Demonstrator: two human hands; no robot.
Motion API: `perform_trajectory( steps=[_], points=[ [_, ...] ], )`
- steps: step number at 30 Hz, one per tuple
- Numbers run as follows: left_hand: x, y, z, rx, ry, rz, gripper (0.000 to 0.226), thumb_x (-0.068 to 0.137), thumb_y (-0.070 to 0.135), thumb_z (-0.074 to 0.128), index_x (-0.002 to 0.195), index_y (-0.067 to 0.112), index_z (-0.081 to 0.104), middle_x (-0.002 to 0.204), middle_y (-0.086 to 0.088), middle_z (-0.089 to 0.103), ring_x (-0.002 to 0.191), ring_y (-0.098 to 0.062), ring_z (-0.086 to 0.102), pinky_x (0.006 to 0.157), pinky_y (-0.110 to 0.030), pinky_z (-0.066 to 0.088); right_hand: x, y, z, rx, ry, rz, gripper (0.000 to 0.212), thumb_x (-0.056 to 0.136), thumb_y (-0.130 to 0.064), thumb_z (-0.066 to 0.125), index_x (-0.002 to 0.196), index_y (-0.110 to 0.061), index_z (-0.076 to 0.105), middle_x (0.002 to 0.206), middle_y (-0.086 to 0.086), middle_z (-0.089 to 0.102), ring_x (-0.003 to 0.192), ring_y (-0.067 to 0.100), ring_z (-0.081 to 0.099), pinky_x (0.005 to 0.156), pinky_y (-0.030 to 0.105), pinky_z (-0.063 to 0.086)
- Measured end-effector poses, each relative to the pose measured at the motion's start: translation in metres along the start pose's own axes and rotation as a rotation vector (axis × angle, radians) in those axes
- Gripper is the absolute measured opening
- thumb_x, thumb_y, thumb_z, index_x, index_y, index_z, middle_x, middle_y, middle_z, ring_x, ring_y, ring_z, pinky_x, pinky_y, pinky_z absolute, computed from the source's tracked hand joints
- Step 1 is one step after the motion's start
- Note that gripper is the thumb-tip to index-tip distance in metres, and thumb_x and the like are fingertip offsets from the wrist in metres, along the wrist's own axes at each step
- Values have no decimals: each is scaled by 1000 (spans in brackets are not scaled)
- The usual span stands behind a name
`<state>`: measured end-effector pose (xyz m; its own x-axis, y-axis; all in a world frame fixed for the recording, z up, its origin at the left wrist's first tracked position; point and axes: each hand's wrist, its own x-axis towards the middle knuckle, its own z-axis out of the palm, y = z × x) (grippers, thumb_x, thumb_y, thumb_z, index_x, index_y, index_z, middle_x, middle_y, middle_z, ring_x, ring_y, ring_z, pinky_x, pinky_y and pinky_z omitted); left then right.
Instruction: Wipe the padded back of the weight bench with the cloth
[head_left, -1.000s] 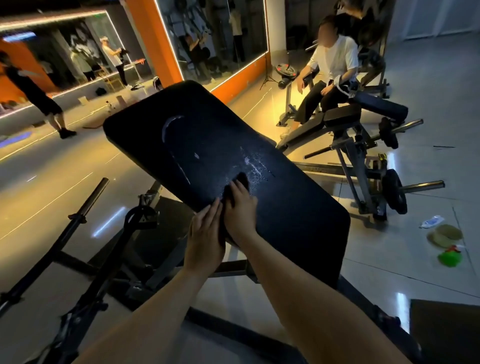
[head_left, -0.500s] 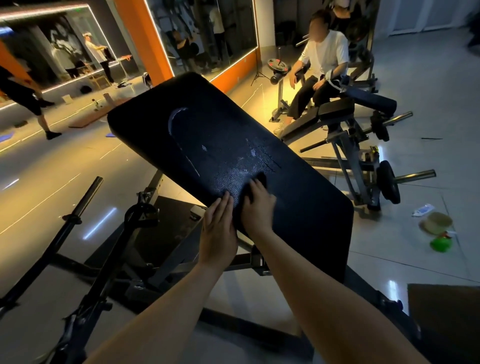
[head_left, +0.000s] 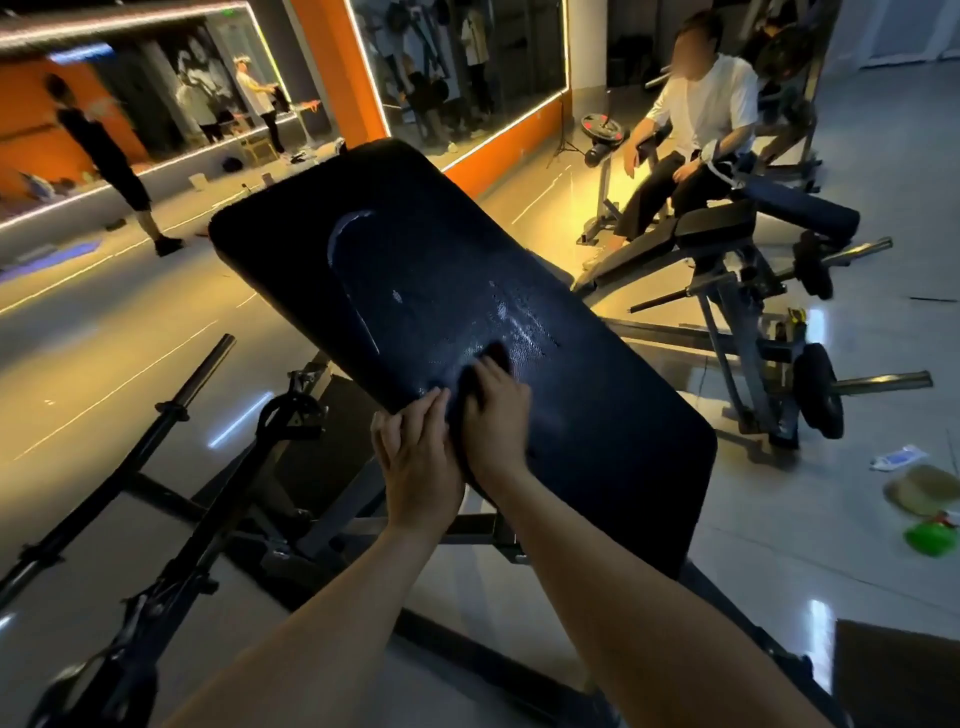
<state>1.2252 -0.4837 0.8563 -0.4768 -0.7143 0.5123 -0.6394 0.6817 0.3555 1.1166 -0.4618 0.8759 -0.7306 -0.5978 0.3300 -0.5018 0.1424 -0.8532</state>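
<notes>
The right hand (head_left: 493, 410) presses the dark cloth (head_left: 491, 358) flat against the bench's padded back (head_left: 597, 415), fingers closed over it for wiping pressure; just beside it, the left hand (head_left: 415, 457) lies open on the pad's near edge, bracing it.

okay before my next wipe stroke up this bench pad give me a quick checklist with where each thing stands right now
1. Cloth under the wiping hand: ok. The dark cloth is pressed flat on the padded back by the right hand.
2. Pad steadied: ok. The left hand rests at the pad's near edge.
3. Path ahead free: ok. Nothing lies on the pad above the cloth.
4. Smears left to wipe: not ok. A curved streak and wet patches remain.
5. Cloth clean enough: cannot tell, it is mostly covered.
6. Bench frame locked: cannot tell.
</notes>
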Motion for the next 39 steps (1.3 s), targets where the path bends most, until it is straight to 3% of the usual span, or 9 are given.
perform_trajectory(
  steps=[5, 9, 14, 19, 22, 27, 30, 36, 39],
  points=[
    [9, 27, 9, 33, 62, -158, 47, 100, 23, 47, 147, 22, 43, 154, 3, 36, 140, -29, 23, 114, -59, 31, 22, 23, -14, -65, -186, -328, 53, 93, -19, 55, 145, -27, 48, 154, -7, 42, 115, 21, 41, 95, 24, 28],
    [3, 49, 33, 176, 59, -192, 55, 100, 32, 37, 153, 17, 38, 164, -4, 28, 147, -29, 21, 122, -57, 12, 31, 110, -56, -160, -14, 22, 56, 92, -14, 55, 145, -29, 47, 156, -8, 38, 114, 31, 46, 98, 41, 36],
    [-5, 59, 47, 194, 28, -260, 58, 104, 40, 20, 159, 22, 24, 169, 4, 10, 155, -20, -5, 124, -52, -3, 35, 113, -67, -111, 9, 354, 53, 94, -14, 52, 145, -30, 46, 158, -11, 33, 112, 32, 41, 97, 39, 32],
    [2, 69, 48, 317, 57, -317, 61, 100, 24, 43, 158, 18, 25, 167, -2, 20, 154, -22, 10, 124, -47, -7, 31, 56, -38, -66, -378, -371, 51, 94, -16, 51, 144, -27, 49, 156, -7, 40, 111, 29, 44, 94, 35, 34],
    [-1, 79, 56, 409, 20, -303, 62, 100, 31, 38, 158, 19, 23, 167, -4, 19, 154, -24, 13, 123, -47, -8, 53, 77, -53, -107, -391, -524, 54, 96, -18, 49, 147, -33, 43, 159, -13, 32, 108, 24, 38, 90, 37, 33],
    [-4, 83, 58, 432, -14, -303, 58, 103, 38, 29, 159, 24, 22, 168, 2, 14, 154, -20, 9, 123, -48, -5, 96, 143, -85, -102, -125, 125, 56, 97, -16, 48, 148, -39, 38, 160, -15, 27, 120, 30, 39, 102, 42, 30],
    [8, 87, 52, 457, -39, -299, 57, 102, 35, 33, 158, 25, 26, 167, 8, 19, 150, -19, 16, 120, -52, 6, 99, 113, -70, -54, -124, 248, 55, 97, -15, 49, 148, -33, 39, 159, -11, 31, 126, 29, 37, 108, 46, 30],
    [57, 76, 37, 564, -118, -320, 72, 93, 29, 53, 158, 23, 22, 169, 6, 6, 149, -20, 9, 113, -54, 15, 102, 31, -32, -66, -462, -453, 50, 95, -21, 47, 144, -32, 47, 157, -13, 36, 117, 29, 42, 91, 39, 31],
    [52, 68, 38, 538, -73, -268, 60, 102, 37, 41, 158, 24, 24, 168, 7, 16, 149, -18, 17, 113, -53, 17, 131, 58, -43, -154, -403, -451, 61, 93, -12, 47, 148, -37, 40, 160, -17, 28, 125, 29, 37, 98, 42, 29]
  ],
)
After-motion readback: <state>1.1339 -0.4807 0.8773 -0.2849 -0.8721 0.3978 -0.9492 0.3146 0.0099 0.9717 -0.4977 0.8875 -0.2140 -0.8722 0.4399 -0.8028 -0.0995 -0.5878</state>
